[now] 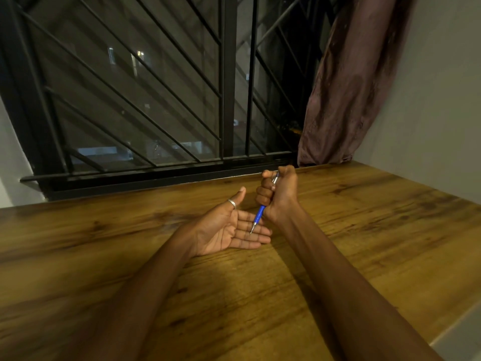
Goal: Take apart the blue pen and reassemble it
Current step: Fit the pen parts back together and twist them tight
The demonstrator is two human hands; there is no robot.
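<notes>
The blue pen (259, 214) is held upright and slightly tilted in my right hand (279, 192), which is closed in a fist around its upper barrel. Its silver top end shows above my fingers near the thumb. The blue grip and the metal tip stick out below the fist. The tip points down at the fingers of my left hand (229, 226). That hand lies palm up on the wooden table (364, 230), fingers apart and holding nothing, with a ring on the thumb. The pen looks whole.
A window with a black metal grille (156, 100) runs along the table's far edge. A dusky pink curtain (346, 87) hangs at the back right beside a pale wall. The table's right edge (447, 332) lies near my right forearm.
</notes>
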